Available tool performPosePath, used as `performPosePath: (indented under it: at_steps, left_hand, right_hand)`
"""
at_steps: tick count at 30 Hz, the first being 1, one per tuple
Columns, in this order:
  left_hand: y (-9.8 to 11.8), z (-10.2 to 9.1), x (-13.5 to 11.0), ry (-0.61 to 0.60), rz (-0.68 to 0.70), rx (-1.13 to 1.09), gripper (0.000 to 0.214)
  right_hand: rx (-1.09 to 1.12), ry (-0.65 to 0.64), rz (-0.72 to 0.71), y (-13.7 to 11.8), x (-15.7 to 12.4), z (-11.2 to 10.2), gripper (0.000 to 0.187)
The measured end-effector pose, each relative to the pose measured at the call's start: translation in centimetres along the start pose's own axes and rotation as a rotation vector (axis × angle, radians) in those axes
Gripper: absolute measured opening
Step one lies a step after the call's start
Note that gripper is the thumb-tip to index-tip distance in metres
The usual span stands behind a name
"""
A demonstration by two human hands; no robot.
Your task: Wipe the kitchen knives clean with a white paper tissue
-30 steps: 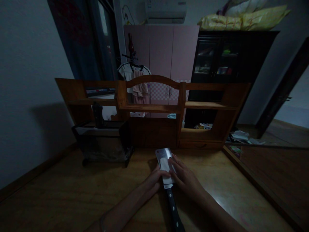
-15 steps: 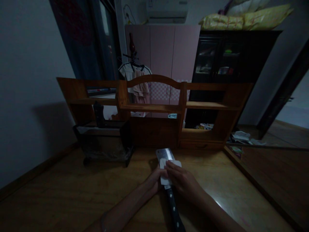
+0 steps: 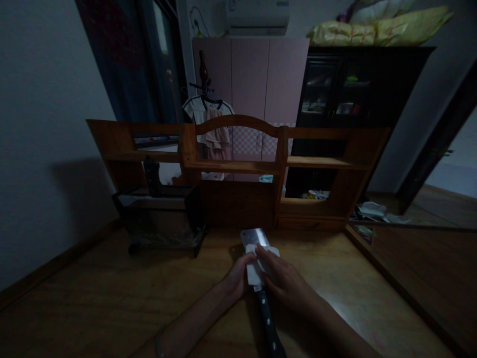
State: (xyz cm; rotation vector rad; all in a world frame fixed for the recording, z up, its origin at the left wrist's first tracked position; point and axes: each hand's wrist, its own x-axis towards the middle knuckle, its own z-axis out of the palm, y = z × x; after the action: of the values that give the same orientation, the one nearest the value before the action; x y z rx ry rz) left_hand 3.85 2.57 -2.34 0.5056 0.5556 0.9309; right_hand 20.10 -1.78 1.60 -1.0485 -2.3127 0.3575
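Mostly under a white sheet, perhaps paper: the cleaver blade.

Black-handled cleaver, blade forward, white sheet across.

The scene is taken in by one camera, worn on the head and pointed forward and down over the tabletop. The left hand and right hand are viewed from above and behind, near and about midway between left and right. The wooden shelf unit is faced almost squarely, farther off; beyond it the far pink wardrobe and air conditioner (cropped at its top) are included. A wide sweep is covered, from the left wall to the dark door on the right.
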Motion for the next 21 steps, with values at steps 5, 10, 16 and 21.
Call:
performPosePath:
  at_steps: [5,10,16,21]
  left_hand:
    - [-0.27,-0.37,0.17,0.014,0.030,0.040,0.036]
    - [-0.12,0.18,-0.12,0.035,0.052,0.095,0.029]
    - [-0.04,0.37,-0.32,0.045,0.047,0.115,0.029]
    - [-0.02,0.27,-0.28,0.023,0.063,0.106,0.028]
  right_hand:
    - [0.057,0.018,-0.017,-0.02,-0.08,0.19,0.063]
    - [0.112,0.027,-0.006,-0.42,-0.06,0.35,0.064]
    - [0.126,0.022,0.024,-0.65,-0.09,0.44,0.065]
    - [0.111,0.047,-0.020,-0.42,0.00,0.55,0.063]
